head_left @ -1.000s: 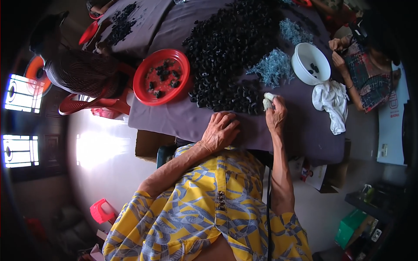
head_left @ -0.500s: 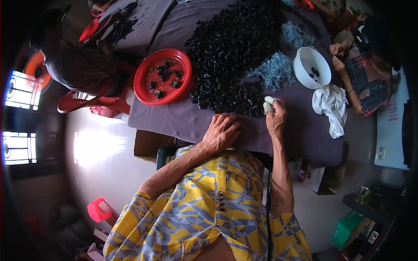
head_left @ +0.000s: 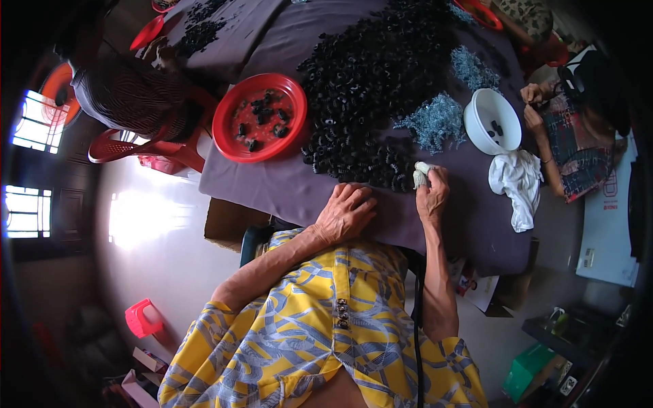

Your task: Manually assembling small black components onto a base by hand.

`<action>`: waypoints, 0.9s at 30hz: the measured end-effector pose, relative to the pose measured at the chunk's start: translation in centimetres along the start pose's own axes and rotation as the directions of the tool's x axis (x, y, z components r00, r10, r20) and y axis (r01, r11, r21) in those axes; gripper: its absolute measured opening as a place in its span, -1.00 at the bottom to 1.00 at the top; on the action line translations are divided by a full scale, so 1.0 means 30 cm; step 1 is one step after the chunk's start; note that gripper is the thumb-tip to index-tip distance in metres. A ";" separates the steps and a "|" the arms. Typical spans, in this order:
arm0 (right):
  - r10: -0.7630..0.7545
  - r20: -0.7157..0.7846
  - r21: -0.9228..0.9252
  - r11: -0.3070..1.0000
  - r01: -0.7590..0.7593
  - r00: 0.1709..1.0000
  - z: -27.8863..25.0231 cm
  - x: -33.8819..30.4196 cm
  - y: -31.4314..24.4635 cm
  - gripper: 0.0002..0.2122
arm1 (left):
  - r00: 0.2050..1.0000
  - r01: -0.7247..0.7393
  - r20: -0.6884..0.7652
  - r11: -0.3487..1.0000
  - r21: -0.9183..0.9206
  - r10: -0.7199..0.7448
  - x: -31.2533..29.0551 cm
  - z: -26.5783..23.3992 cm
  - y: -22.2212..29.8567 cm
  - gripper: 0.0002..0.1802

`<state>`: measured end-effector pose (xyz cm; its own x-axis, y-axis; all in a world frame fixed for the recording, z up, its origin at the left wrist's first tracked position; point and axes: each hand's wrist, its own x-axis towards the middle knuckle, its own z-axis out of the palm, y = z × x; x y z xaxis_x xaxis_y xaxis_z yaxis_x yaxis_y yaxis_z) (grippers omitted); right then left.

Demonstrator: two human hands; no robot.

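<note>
My left hand [head_left: 345, 214] rests palm down on the purple-grey tablecloth at the near edge, its fingers loosely bent and slightly apart. Nothing shows in it. My right hand [head_left: 433, 192] is at the near right corner of a large heap of small black ring-like pieces [head_left: 374, 75]. Its thumb and forefinger wear off-white finger covers [head_left: 420, 178], and the fingers are curled in. Whatever lies between them, if anything, is hidden. Just beyond that hand lies a pile of small pale-blue pieces [head_left: 435, 124].
A red basin [head_left: 224, 136] with several black pieces stands left of the heap. To the right are a white basin [head_left: 476, 122] holding a few black pieces and a crumpled white cloth [head_left: 513, 180]. Other people sit at the left, right and far right sides of the table.
The whole view has shifted and turned slightly. Both hands stay in about the same places on the table, with the right still at the heap's near edge. Nothing has visibly been picked up.
</note>
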<state>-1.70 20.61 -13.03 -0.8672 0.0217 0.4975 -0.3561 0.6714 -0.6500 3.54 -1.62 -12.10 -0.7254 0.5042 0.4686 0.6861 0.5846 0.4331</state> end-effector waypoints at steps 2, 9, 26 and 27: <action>0.002 -0.006 0.010 1.000 -0.002 1.000 -0.002 0.006 -0.006 -0.84 | 1.000 0.002 0.007 1.000 -0.003 -0.002 0.001 0.002 -0.004 -0.64; -0.027 -0.016 0.023 0.999 0.027 1.000 -0.005 0.002 -0.006 -0.85 | 1.000 0.011 -0.014 1.000 -0.021 -0.011 -0.001 0.005 0.002 -0.62; -0.296 0.429 -0.287 0.851 0.440 0.854 0.050 0.118 -0.104 -0.76 | 1.000 -0.010 -0.014 1.000 0.007 0.011 0.007 0.008 0.006 -0.61; -0.265 0.407 -0.266 0.881 0.391 0.874 0.041 0.107 -0.091 -0.76 | 1.000 -0.002 -0.017 1.000 0.007 0.003 0.004 0.006 0.005 -0.61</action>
<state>-3.95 17.95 -10.36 -0.8056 -0.4604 0.3728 -0.5599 0.7973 -0.2253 3.55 -1.36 -12.11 -0.7227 0.4950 0.4824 0.6874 0.5876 0.4269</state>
